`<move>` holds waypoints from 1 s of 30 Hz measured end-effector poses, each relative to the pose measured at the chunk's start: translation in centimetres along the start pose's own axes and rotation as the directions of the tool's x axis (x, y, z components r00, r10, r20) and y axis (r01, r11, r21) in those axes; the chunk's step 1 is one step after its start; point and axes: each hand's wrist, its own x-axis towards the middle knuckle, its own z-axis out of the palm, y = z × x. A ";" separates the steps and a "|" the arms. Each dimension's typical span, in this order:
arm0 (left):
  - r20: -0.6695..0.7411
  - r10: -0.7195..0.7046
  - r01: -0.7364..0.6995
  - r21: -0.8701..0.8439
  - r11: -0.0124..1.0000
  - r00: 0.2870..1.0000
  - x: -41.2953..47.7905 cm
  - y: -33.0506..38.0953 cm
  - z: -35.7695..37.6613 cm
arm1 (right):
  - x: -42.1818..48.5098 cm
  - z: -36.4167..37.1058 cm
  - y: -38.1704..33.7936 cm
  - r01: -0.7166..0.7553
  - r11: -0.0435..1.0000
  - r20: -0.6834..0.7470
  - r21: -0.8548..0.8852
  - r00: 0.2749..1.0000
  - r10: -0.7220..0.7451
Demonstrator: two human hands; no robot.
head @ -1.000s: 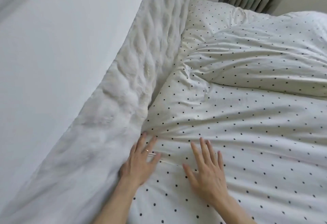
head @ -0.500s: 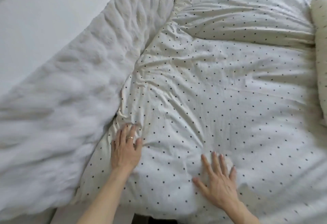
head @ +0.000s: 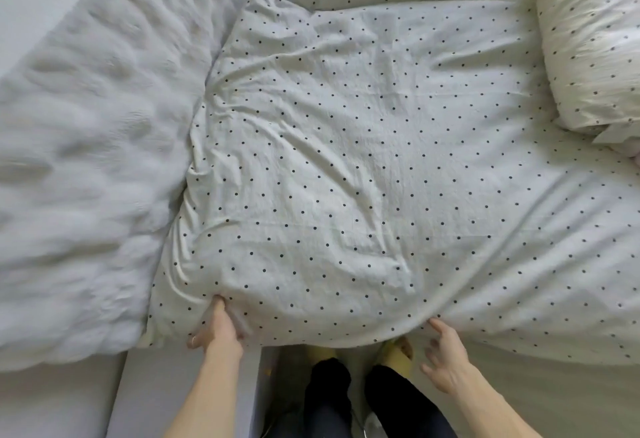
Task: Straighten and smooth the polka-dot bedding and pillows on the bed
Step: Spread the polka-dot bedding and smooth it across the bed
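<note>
— So, where do things stand on your end?

— My left hand (head: 216, 328) is clamped on the near edge of the polka-dot duvet (head: 346, 167), fingers curled under the hem close to its left corner. My right hand (head: 445, 359) is spread, fingers apart, tips just touching the same hem further right, holding nothing.

— And the duvet itself?

— It lies across the bed, its near edge overhanging the mattress side in front of my legs (head: 363, 399). A plain white quilt (head: 86, 160) bunches against its left side; a dotted pillow (head: 588, 39) sits at the upper right, beside the duvet. As far as I can judge, the long axis runs left to right across my view, the left corner pointing toward the quilt.

— How would you do this step well?

— I'd get the right hand pinching the hem as the left does, well apart from it, then pull both evenly toward me and slightly outward. Creases fan out from the left corner, so I think tension should follow them, not cross them. Uneven pulling would likely skew the hem against the mattress edge.

— Anything you can't see?

— The far edge; it's out of frame.
</note>
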 end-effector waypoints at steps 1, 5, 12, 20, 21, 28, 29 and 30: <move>0.044 -0.029 0.030 -0.010 1.000 0.999 0.7 0.4 -0.4 | 0.4 0.3 0.3 -0.011 0.996 0.086 0.084 0.996 0.004; 0.122 0.043 -0.056 0.106 0.993 0.992 1.8 1.2 -0.6 | 0.0 3.0 0.3 0.176 0.980 0.093 0.093 0.978 -0.185; -0.153 0.302 -0.226 0.380 0.897 0.941 5.9 3.0 -3.3 | -0.7 1.8 4.4 0.290 0.645 -0.080 -0.707 0.873 -0.480; 0.060 0.614 -0.539 0.552 0.636 0.787 2.8 3.1 -1.0 | -2.6 8.3 0.2 0.188 -0.146 0.229 -0.971 0.909 -0.348; 0.201 0.823 -0.760 0.543 0.358 0.531 1.5 3.8 -0.3 | -3.5 10.8 -0.2 0.307 -0.221 0.377 -0.926 0.788 -0.487; 0.926 0.365 -0.699 0.323 -0.638 0.094 2.7 7.9 3.8 | -5.3 21.7 2.7 0.515 -0.665 0.830 -0.541 0.201 -0.520; 0.895 0.348 -0.648 0.442 -0.620 0.278 4.3 8.9 3.3 | -3.9 20.2 2.3 0.465 -0.671 0.816 -0.578 0.311 -0.487; 0.841 0.312 -0.596 0.536 -0.599 0.443 5.4 9.8 2.9 | -2.0 17.8 1.8 0.400 -0.645 0.753 -0.651 0.450 -0.481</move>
